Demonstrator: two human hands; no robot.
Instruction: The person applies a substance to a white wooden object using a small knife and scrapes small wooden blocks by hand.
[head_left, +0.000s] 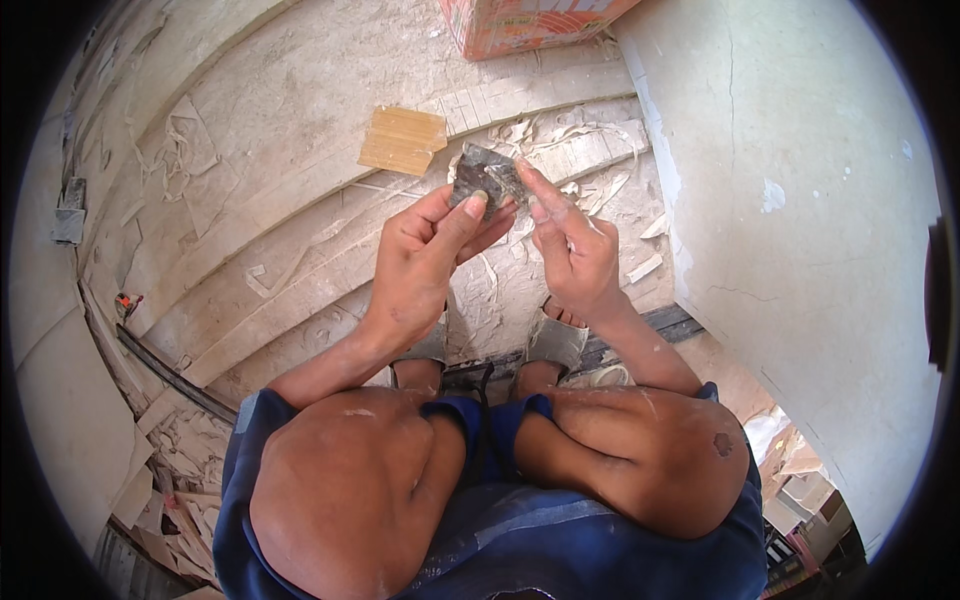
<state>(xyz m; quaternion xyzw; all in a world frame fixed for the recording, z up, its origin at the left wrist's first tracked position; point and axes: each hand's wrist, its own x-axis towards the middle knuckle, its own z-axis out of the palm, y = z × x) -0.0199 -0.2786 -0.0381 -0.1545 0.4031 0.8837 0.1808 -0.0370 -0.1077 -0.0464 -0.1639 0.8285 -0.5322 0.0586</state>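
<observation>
A small dark grey flat piece [478, 172], mottled and dirty with a pale streak near its right edge, is held up over the floor. My left hand [425, 250] grips it by its lower edge, thumb on top and fingers beneath. At its right edge, my right hand [580, 250] is pinched closed, with the index finger and thumb against the piece. I cannot tell exactly what kind of thing the piece is. Just beyond it to the left, a yellow-brown rectangular piece [403, 140] lies on the dusty boards.
Pale boards [290, 210] covered in dust and scraps run across the floor. An orange and white box [520, 25] stands at the far side. A large pale panel [790, 200] rises on the right. A black strip [170, 370] and debris [190, 450] lie at left.
</observation>
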